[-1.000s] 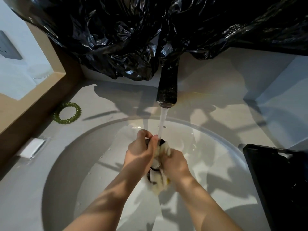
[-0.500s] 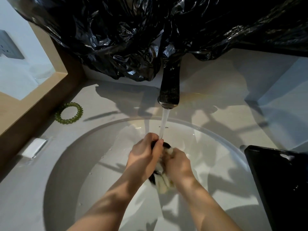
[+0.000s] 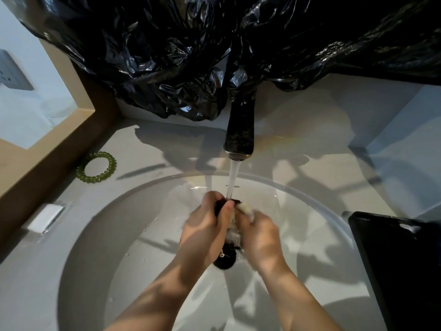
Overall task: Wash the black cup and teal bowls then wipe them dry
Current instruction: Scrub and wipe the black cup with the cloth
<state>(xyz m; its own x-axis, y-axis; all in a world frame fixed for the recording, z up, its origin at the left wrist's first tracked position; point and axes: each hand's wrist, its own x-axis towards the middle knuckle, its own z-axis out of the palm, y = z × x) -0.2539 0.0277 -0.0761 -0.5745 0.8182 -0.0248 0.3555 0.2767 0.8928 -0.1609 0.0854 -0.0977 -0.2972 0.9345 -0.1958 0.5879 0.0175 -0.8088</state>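
Black cup point(image 3: 220, 207), sponge point(image 3: 245, 207), hands point(image 3: 205, 232) point(image 3: 260, 235) centred in sink point(image 3: 143, 194)

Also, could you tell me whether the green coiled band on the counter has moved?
No. The green band lies where it was, left of the faucet.

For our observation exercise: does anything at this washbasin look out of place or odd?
Crumpled black plastic sheeting hangs across the wall behind the round white basin and drapes onto the dark tap, an odd covering there. A green coiled hair tie lies loose on the grey counter. Nothing looks spilled or broken.
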